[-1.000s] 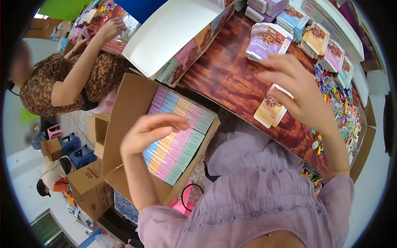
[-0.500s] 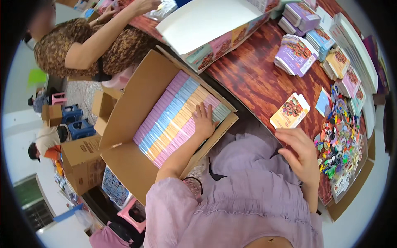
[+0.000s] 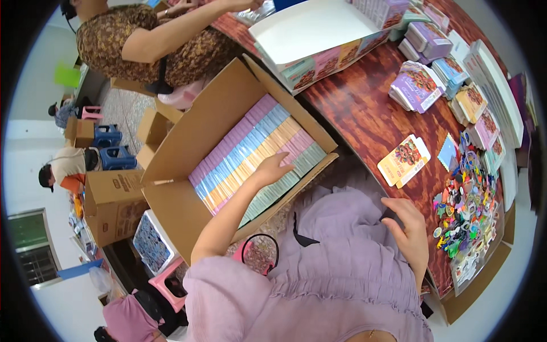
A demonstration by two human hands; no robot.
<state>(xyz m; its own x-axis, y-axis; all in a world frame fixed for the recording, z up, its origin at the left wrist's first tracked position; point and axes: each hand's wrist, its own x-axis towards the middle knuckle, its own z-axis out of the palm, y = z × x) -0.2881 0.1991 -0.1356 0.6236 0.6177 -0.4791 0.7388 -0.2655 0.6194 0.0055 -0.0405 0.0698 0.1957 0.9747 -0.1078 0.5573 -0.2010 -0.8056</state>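
Note:
An open cardboard carton (image 3: 171, 208) stands in front of me to the left. Tight rows of small thin boxes (image 3: 245, 149) in purple, blue, yellow, pink and green fill it, under what looks like shiny clear wrap. My left hand (image 3: 272, 170) lies over the pink and green rows, fingers stretched out, holding nothing. At the table's near edge is my right hand (image 3: 405, 225), empty, thumb and fingers apart. Just beyond it, a flat yellow carton (image 3: 403, 161) with a picture of round treats and an open flap lies on the table.
The red wood-patterned table (image 3: 347, 102) bears a large white-lined display box (image 3: 313, 34), stacks of folded cartons (image 3: 419, 85), a blue zigzag-edged card (image 3: 448, 153) and a pile of small colourful trinkets (image 3: 470, 205). A co-worker (image 3: 154, 45) sits at the far left, near brown cartons (image 3: 114, 199) and stools.
My left hand has slid left across the packed boxes, uncovering more of the green row. My right hand has drawn back toward me from the yellow carton. The whole view has shifted slightly.

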